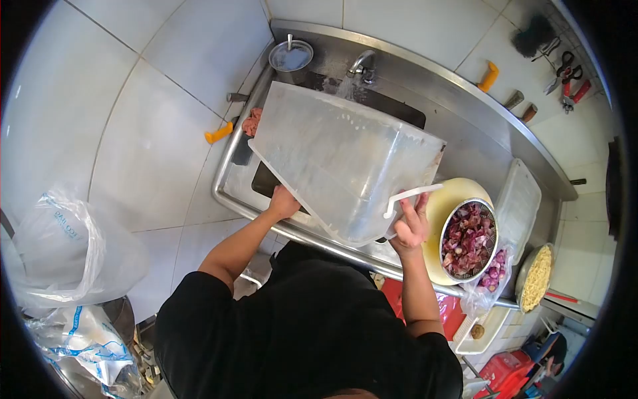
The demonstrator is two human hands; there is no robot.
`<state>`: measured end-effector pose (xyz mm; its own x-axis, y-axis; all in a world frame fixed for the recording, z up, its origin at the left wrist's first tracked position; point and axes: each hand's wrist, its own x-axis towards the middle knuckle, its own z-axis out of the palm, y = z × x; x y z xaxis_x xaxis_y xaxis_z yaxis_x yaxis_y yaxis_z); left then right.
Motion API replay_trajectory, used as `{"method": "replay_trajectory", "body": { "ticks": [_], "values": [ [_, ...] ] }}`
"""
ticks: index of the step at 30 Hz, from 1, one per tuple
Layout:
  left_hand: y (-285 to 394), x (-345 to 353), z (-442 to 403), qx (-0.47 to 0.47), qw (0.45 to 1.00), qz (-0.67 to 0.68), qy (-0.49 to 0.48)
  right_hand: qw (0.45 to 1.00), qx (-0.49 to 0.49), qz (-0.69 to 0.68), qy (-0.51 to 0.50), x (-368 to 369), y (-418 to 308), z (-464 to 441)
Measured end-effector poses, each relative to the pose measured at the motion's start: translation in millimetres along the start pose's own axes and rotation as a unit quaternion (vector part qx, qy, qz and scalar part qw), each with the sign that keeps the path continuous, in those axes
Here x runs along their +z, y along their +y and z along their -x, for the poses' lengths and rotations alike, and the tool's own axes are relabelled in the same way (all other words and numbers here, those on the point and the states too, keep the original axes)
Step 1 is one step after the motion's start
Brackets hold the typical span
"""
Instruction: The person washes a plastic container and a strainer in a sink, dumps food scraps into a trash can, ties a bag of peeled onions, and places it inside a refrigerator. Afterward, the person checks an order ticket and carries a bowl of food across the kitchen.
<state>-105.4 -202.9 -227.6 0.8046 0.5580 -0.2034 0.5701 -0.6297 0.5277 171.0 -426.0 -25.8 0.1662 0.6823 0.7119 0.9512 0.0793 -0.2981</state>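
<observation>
A large translucent plastic bin (pixel 339 153) is tilted over the steel sink, covering much of the basin. My left hand (pixel 284 203) grips its lower left edge, fingers partly hidden. At its right end, my right hand (pixel 412 225) is around the rim beside a white handle (pixel 411 194), the bin's edge between thumb and fingers. Water runs from the faucet (pixel 361 65) behind the bin. Right of my right hand, a metal colander (pixel 495 229) of purple onion peels rests on a round yellowish board or lid (pixel 435 233).
A metal bowl (pixel 307 52) stands at the sink's back left corner. On the right are bagged onions (pixel 493 271), a clear lid (pixel 520 199) and a bowl of pale strips (pixel 535 279). Plastic bags (pixel 73 266) hang at the left. Tools (pixel 568 80) hang on the wall.
</observation>
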Motion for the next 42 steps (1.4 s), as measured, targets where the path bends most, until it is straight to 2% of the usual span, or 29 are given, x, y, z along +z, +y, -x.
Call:
{"method": "replay_trajectory", "body": {
  "ticks": [2,4,7,9,12,13,14,15,16,18,19,21,24,25,26,29,31,33,34,36,37,38,39,40,41,42],
  "values": [
    [13.0,-15.7,4.7,-0.008,1.0,0.015,-0.016,0.998,0.037,-0.04,-0.027,9.3,-4.9,5.3],
    [39.9,-41.9,9.4,-0.025,0.998,0.033,-0.041,0.989,0.142,-0.021,-0.039,23.6,-6.7,-2.3],
    [27.6,-31.1,1.0,0.003,0.992,0.127,-0.012,0.953,0.297,-0.037,-0.054,69.7,26.2,0.0],
    [17.7,-16.7,-11.3,-0.042,0.982,0.185,-0.005,0.902,0.426,-0.058,-0.041,118.2,58.3,19.6],
    [-3.3,1.9,-59.7,-0.102,0.958,0.267,-0.005,0.784,0.606,-0.061,-0.118,175.4,102.0,47.8],
    [10.0,-9.0,-82.6,-0.123,0.948,0.294,-0.009,0.764,0.632,-0.094,-0.088,188.6,107.6,54.0],
    [21.8,-21.6,-104.9,-0.211,0.916,0.335,-0.064,0.743,0.655,-0.126,-0.057,202.7,114.1,61.2],
    [12.3,-10.5,-130.9,-0.208,0.925,0.314,-0.054,0.719,0.677,-0.155,-0.025,215.5,121.2,69.6],
    [-5.2,9.3,-157.6,-0.205,0.933,0.294,-0.044,0.724,0.671,-0.158,-0.035,231.5,128.5,81.2],
    [-42.1,48.7,-204.5,-0.213,0.954,0.209,-0.008,0.74,0.657,-0.075,-0.124,247.8,127.5,74.7],
    [-45.4,58.3,-220.6,-0.241,0.952,0.188,-0.024,0.747,0.64,-0.032,-0.175,251.9,129.5,68.1],
    [-55.4,75.2,-251.9,-0.293,0.943,0.144,-0.055,0.784,0.602,-0.031,-0.148,260.7,131.3,65.6],
    [-67.0,139.0,-297.3,-0.282,0.946,0.157,0.032,0.826,0.554,-0.039,-0.098,275.8,143.2,66.2],
    [-58.6,168.4,-302.3,-0.097,0.989,0.069,0.089,0.837,0.539,-0.045,-0.082,281.6,146.5,67.6],
    [-53.9,192.5,-304.3,0.094,0.985,-0.02,0.141,0.831,0.545,-0.098,-0.051,287.8,149.4,70.0],
    [-93.7,213.8,-310.7,0.148,0.987,0.004,0.061,0.784,0.587,-0.196,-0.056,295.7,156.6,62.9],
    [-146.0,218.4,-330.6,-0.061,0.998,0.03,-0.011,0.787,0.595,-0.155,-0.052,300.5,152.9,71.0],
    [-157.8,211.3,-354.7,-0.222,0.968,-0.004,-0.121,0.784,0.602,-0.147,-0.042,303.9,149.7,79.7],
    [-152.9,202.2,-357.6,-0.288,0.939,-0.031,-0.183,0.762,0.624,-0.17,-0.04,304.4,149.3,83.2],
    [-99.6,214.3,-329.6,-0.098,0.995,0.006,-0.02,0.716,0.664,-0.212,-0.036,298.0,152.2,91.7],
    [-81.1,220.5,-313.4,0.001,0.998,0.025,0.064,0.721,0.66,-0.209,-0.033,296.4,151.8,95.6],
    [-91.7,220.7,-300.0,-0.04,0.996,0.073,-0.002,0.726,0.656,-0.205,-0.03,296.5,150.4,101.7],
    [-119.1,225.2,-291.6,-0.098,0.992,0.077,-0.003,0.731,0.652,-0.201,-0.028,297.5,148.4,109.2],
    [-153.3,232.3,-283.1,-0.156,0.984,0.081,-0.004,0.797,0.588,-0.137,-0.015,305.6,149.5,120.4],
    [-169.3,235.1,-275.1,-0.213,0.973,0.084,-0.005,0.775,0.613,-0.15,-0.021,305.0,150.6,119.4],
    [-151.4,243.1,-268.4,-0.157,0.983,0.084,-0.038,0.752,0.638,-0.161,-0.027,304.0,151.8,116.9]
  ]
}}
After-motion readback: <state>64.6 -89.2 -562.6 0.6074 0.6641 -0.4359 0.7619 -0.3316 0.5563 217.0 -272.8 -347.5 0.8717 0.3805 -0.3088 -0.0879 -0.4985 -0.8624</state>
